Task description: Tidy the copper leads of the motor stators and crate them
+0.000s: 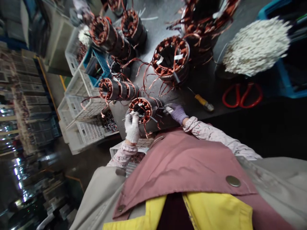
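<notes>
A motor stator (pixel 144 109) with copper windings lies on its side at the near edge of the dark workbench (pixel 206 81). My left hand (pixel 131 127), in a white glove, is closed at the stator's open end, pinching something thin that I cannot make out. My right hand (pixel 177 112), in a purple glove, rests on the stator's far side with fingers curled against it. Loose copper wire ends stick out around the stator.
Several more wound stators (pixel 171 57) stand on the bench. A bundle of white sleeves (pixel 256 44) sits in a blue bin at right. Red-handled scissors (pixel 242 95) and a yellow-handled tool (pixel 202 103) lie close by. White plastic crates (pixel 81 105) stand left.
</notes>
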